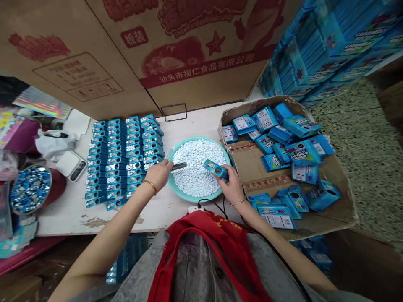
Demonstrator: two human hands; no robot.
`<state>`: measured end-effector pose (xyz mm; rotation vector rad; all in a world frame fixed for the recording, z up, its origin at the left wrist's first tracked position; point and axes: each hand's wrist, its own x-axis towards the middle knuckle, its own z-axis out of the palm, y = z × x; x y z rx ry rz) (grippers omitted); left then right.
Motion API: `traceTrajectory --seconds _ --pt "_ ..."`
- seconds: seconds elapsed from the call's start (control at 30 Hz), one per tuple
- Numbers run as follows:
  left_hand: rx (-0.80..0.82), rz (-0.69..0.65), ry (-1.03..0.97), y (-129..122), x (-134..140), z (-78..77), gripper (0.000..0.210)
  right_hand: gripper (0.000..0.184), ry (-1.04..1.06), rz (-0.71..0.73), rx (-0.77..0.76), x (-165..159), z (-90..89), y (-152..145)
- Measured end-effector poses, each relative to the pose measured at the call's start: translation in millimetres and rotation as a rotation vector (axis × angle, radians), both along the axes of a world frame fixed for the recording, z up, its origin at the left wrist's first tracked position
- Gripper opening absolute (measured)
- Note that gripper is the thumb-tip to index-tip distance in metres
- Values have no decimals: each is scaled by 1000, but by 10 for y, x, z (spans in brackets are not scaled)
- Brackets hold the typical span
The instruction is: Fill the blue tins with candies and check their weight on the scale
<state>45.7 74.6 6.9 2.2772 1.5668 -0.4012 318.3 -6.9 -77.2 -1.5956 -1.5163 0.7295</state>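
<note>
A red apron is closest, and a black cord runs down past the right arm. If that arm swings, the cord could snag and jerk it.

The left hand is curled shut around a dark metal scoop, whose stick-like end points over the candy. The right hand pinches a blue candy box between thumb and fingers, tilted over the bowl. A loose pinch might let it drop.

Under both is a mint-green plastic bowl full of small white candies. It sits near the bench's front edge, so a hard push on its rim could tip it and spill candy.

Left of it, blue boxes stand in four tight rows. A bumping elbow could knock them over. On the right, a cut-down cardboard tray holds more boxes, lying in a jumble. Behind stands a big brown carton.
</note>
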Motion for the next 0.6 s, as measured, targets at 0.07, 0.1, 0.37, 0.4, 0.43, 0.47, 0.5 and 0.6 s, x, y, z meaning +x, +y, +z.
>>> traceTrajectory --seconds 0.07,0.1,0.37,0.4,0.43,0.47,0.5,0.6 --pt "-58 36 -3 -4 -48 -376 24 33 34 -54 -15 41 -3 -11" --pt "-77 35 -19 -16 -13 -555 24 35 49 -79 -31 54 -2 -17" --pt "-135 25 -257 -62 501 -1302 33 43 164 -133 -147 12 20 -77" --pt "-143 29 -285 -60 473 -1306 34 43 169 -135 -156 9 22 -88" --pt "-150 32 -310 -60 426 -1292 35 43 168 -140 -162 11 24 -100" --pt "-157 35 -334 -62 368 -1261 34 44 162 -148 -166 16 25 -111" --pt "-164 35 -357 -66 306 -1215 34 44 153 -158 -166 25 25 -122" --pt "-178 15 -418 -79 138 -995 31 46 126 -185 -152 54 13 -144"
